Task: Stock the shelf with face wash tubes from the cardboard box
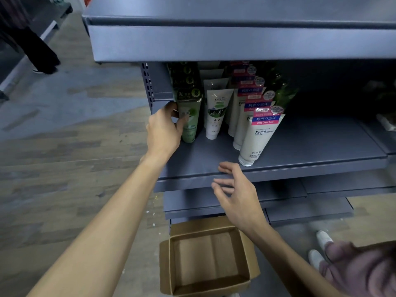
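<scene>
Below the shelf (278, 166), nearest us, the cardboard box (205, 260) is sitting open and showing only its bare bottom, so we are judging the stocking nearly done. On the shelf's left end our left hand (165, 129) is curling its fingers round the green tube (189, 123), probably to square it up at the front of its row. At the shelf's front edge our right hand (237, 194) is hovering with fingers loose, holding nothing. Right of the green tube, white tubes (255, 136) are standing cap-down in rows.
</scene>
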A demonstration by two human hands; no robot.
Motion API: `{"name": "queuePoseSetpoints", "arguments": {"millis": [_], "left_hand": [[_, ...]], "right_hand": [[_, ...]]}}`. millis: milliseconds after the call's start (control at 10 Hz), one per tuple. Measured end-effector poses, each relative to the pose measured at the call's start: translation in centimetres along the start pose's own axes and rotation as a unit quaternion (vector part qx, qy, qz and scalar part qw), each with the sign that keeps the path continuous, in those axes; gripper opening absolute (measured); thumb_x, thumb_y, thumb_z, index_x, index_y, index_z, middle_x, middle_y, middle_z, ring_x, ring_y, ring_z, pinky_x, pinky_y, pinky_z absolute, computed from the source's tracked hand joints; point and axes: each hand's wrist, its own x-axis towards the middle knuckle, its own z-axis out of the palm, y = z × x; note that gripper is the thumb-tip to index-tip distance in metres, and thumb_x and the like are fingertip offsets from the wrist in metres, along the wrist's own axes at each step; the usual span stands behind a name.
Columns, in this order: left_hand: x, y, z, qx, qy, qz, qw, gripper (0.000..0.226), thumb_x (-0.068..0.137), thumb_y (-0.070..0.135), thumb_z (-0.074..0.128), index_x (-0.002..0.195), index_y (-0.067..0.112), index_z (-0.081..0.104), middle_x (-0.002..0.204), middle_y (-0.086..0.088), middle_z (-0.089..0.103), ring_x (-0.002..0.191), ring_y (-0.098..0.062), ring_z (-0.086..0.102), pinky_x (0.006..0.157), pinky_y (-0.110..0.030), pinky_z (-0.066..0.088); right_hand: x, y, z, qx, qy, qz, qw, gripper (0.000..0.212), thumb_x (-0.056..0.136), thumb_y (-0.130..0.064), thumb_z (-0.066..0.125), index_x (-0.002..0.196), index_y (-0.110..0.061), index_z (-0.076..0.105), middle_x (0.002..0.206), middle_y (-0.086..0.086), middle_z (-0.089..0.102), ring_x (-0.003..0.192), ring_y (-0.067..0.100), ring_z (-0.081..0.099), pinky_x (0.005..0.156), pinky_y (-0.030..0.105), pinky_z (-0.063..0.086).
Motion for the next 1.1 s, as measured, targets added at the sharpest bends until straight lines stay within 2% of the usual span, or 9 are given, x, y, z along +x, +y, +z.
{"name": "queuePoseSetpoints", "arguments": {"millis": [100,200,400,500,600,700,800,900,1100], "left_hand": [[0.1,0.1,-0.1,-0.005,0.000,0.001,1.000,0.018,0.091,0.028,0.064,0.102,0.014,0.066,0.096,0.006,0.071,0.077,-0.022,0.065,0.068,-0.028,0.042],[0.3,0.1,-0.2,-0.006,-0.005,-0.007,1.000,0.017,0.091,0.028,0.065,0.102,0.015,0.066,0.096,0.006,0.071,0.077,-0.022,0.064,0.067,-0.027,0.039],[0.5,0.1,-0.1,0.004,0.000,-0.006,1.000,0.017,0.091,0.026,0.064,0.101,0.013,0.066,0.098,0.002,0.072,0.087,-0.027,0.065,0.067,-0.027,0.038],[0.4,0.3,-0.1,0.004,0.004,-0.008,1.000,0.017,0.090,0.027,0.065,0.100,0.013,0.067,0.097,0.003,0.072,0.086,-0.025,0.065,0.068,-0.026,0.038],[0.1,0.4,-0.1,-0.007,0.000,-0.020,1.000,0.021,0.089,0.031,0.065,0.104,0.016,0.068,0.100,0.004,0.072,0.082,-0.022,0.067,0.069,-0.027,0.042],[-0.8,0.8,-0.6,0.011,-0.004,-0.027,1.000,0.035,0.088,0.037,0.066,0.115,0.016,0.063,0.110,-0.001,0.070,0.086,-0.023,0.068,0.078,-0.033,0.050],[-2.9,1.3,-1.4,0.015,-0.017,-0.034,0.999,0.046,0.087,0.034,0.068,0.126,0.013,0.056,0.120,-0.006,0.065,0.088,-0.022,0.069,0.085,-0.038,0.053],[-6.8,1.7,-2.5,0.020,-0.024,-0.026,0.999,0.048,0.086,0.033,0.068,0.129,0.017,0.053,0.122,-0.003,0.064,0.091,-0.019,0.070,0.085,-0.042,0.054],[-15.0,2.8,-3.0,0.107,-0.080,0.018,0.991,0.048,0.085,0.034,0.068,0.128,0.019,0.054,0.115,-0.001,0.064,0.090,-0.016,0.069,0.082,-0.041,0.054]], "right_hand": [[-0.6,0.2,-0.1,0.002,-0.006,0.004,1.000,0.039,0.092,-0.012,0.065,0.122,-0.030,0.049,0.126,-0.014,0.056,0.104,-0.002,0.063,0.083,0.009,0.050],[-1.2,0.4,-0.2,-0.006,-0.014,0.006,1.000,0.040,0.092,-0.012,0.065,0.122,-0.033,0.048,0.125,-0.015,0.056,0.104,-0.003,0.063,0.083,0.008,0.050],[-2.4,0.9,-0.8,-0.023,-0.030,0.009,0.999,0.041,0.092,-0.013,0.064,0.122,-0.035,0.047,0.126,-0.016,0.055,0.102,-0.004,0.063,0.081,0.010,0.051],[-2.9,1.2,-1.2,-0.034,-0.036,0.008,0.999,0.043,0.092,-0.013,0.064,0.123,-0.036,0.045,0.127,-0.016,0.054,0.103,-0.004,0.062,0.083,0.010,0.051],[-3.5,1.3,-1.5,-0.031,-0.041,0.011,0.999,0.044,0.092,-0.012,0.064,0.123,-0.036,0.045,0.127,-0.016,0.054,0.103,-0.005,0.062,0.082,0.008,0.050],[-4.2,1.5,-2.1,-0.032,-0.043,0.003,0.999,0.044,0.092,-0.012,0.065,0.123,-0.037,0.045,0.127,-0.016,0.054,0.104,-0.004,0.062,0.083,0.010,0.051],[-4.7,1.4,-2.9,-0.015,-0.052,0.004,0.999,0.044,0.093,-0.014,0.064,0.124,-0.038,0.046,0.128,-0.018,0.054,0.104,-0.004,0.063,0.085,0.011,0.051],[-4.9,1.0,-4.0,0.007,-0.065,-0.004,0.998,0.045,0.093,-0.013,0.063,0.120,-0.044,0.045,0.128,-0.018,0.054,0.103,-0.002,0.064,0.085,0.010,0.050],[-5.3,0.3,-5.9,0.024,-0.102,-0.025,0.994,0.043,0.091,-0.013,0.064,0.127,-0.030,0.048,0.129,-0.010,0.056,0.099,-0.001,0.065,0.086,0.014,0.052]]}}
